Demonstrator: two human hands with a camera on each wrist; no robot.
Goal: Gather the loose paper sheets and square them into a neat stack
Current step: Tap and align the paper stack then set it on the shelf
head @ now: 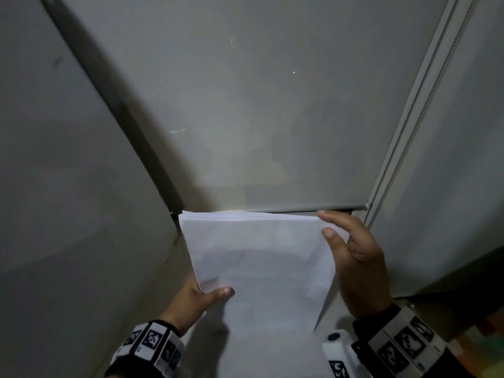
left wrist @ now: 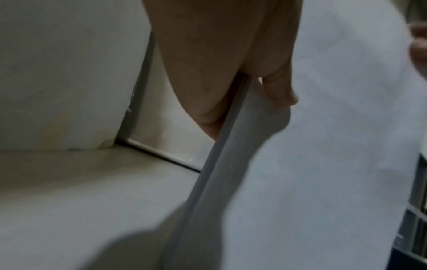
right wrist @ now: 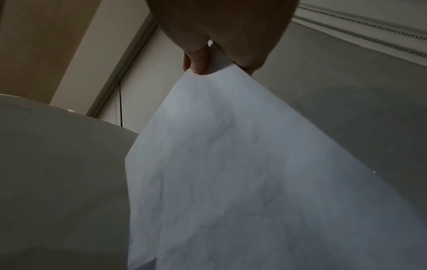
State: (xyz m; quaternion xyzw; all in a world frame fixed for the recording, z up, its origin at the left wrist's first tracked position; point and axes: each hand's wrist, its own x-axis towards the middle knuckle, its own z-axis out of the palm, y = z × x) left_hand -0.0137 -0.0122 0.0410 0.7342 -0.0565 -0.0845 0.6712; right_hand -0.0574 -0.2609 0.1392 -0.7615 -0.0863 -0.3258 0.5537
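A bundle of white paper sheets (head: 259,263) stands on edge above the pale surface, its top edges slightly uneven. My left hand (head: 201,298) holds its lower left edge, thumb on the front face and fingers behind. In the left wrist view the sheets (left wrist: 323,164) show edge-on, pinched by that thumb (left wrist: 277,87). My right hand (head: 351,257) grips the upper right corner, thumb on the front and a finger along the top. From the right wrist view the paper (right wrist: 254,164) hangs below my pinching fingers (right wrist: 198,60).
A grey roller blind (head: 272,105) with its bottom bar (head: 300,208) hangs right behind the sheets, its bead chain (head: 425,99) at the right. A wall panel (head: 68,186) stands close on the left. A white ledge (left wrist: 80,191) lies beneath.
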